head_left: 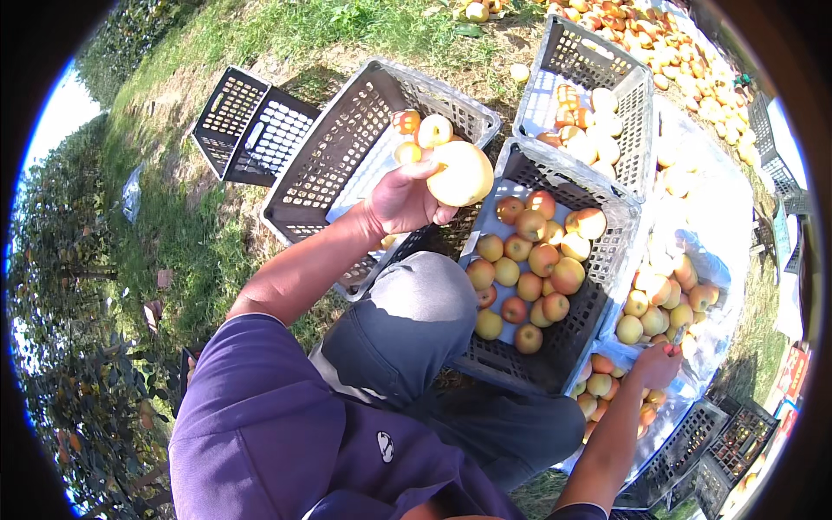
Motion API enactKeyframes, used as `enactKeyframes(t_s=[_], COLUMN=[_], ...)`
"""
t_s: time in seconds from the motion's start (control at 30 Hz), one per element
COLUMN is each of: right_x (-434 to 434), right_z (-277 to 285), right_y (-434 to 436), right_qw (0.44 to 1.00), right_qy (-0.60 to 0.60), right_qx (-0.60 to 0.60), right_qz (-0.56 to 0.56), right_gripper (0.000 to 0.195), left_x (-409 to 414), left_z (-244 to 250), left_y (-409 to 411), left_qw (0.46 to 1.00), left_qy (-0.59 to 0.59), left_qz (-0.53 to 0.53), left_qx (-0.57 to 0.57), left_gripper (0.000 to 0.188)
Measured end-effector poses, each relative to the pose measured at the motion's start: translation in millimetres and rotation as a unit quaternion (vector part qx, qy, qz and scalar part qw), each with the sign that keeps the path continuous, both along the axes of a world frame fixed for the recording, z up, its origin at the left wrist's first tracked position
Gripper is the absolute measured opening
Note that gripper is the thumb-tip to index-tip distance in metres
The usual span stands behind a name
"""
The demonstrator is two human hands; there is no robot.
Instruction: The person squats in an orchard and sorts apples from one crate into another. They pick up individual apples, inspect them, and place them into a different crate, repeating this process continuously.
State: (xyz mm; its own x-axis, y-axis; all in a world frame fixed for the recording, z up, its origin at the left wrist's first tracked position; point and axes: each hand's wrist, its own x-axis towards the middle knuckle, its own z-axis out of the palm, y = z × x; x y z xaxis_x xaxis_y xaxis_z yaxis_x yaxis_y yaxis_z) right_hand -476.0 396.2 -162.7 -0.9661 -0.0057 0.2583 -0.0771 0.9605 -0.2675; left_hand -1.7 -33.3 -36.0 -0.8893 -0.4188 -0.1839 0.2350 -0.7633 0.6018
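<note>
My left hand (404, 198) is wrapped around a large pale yellow apple (460, 174), raised over the near rim of a black plastic crate (338, 140) holding a few apples. My right hand (658, 365), its fingers curled, is above piled apples (669, 302) on plastic sheeting at the right. A small greyish thing shows by its fingertips; I cannot tell whether it is held. Between my hands stands another black crate (565, 364) with a layer of red-yellow apples (530, 224) on a pale liner. More apples (598, 387) lie beneath my right wrist.
A third crate (588, 55) with apples adjoins the middle one at the far side. Black crates (260, 123) stand at the left, others (679, 448) at the lower right. A large apple heap (689, 71) covers the ground at the upper right. My knee (422, 292) is beside the middle crate.
</note>
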Motion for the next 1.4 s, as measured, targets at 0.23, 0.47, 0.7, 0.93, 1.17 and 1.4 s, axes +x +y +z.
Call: enactKeyframes(t_s=[0.23,0.47,0.7,0.93,1.17,1.4], right_x=[-1.1,-0.1,-3.3,-1.0,-3.5,-2.6], right_z=[-8.1,-5.9,-14.0,-15.4,-12.9,-17.1], right_y=[4.6,-3.9,2.4,-1.6,-5.0,4.1], right_qw=[0.999,0.996,0.986,0.988,0.988,0.986], right_qy=[0.017,0.08,0.151,0.141,0.143,0.143], right_qx=[-0.033,-0.028,-0.057,-0.059,-0.058,-0.078], right_qz=[-0.003,0.012,0.05,0.024,0.016,0.026], right_gripper=[0.034,0.019,0.015,0.019,0.019,0.022], left_x=[-30.3,-108.1,-261.5,-444.8,-596.7,-645.8], left_z=[-8.3,-5.1,1.5,-24.7,-33.3,-74.9], left_y=[7.6,-0.3,-20.8,-19.2,-1.8,13.9], left_qw=[0.989,0.99,0.977,0.777,0.565,0.523], left_qy=[0.061,0.014,-0.113,-0.199,-0.28,-0.339], left_qz=[-0.056,-0.091,-0.099,-0.048,0.023,-0.022], left_qx=[0.125,0.11,-0.152,-0.595,-0.776,-0.782], left_gripper=[0.078,0.083,0.053,0.082,0.08,0.08])
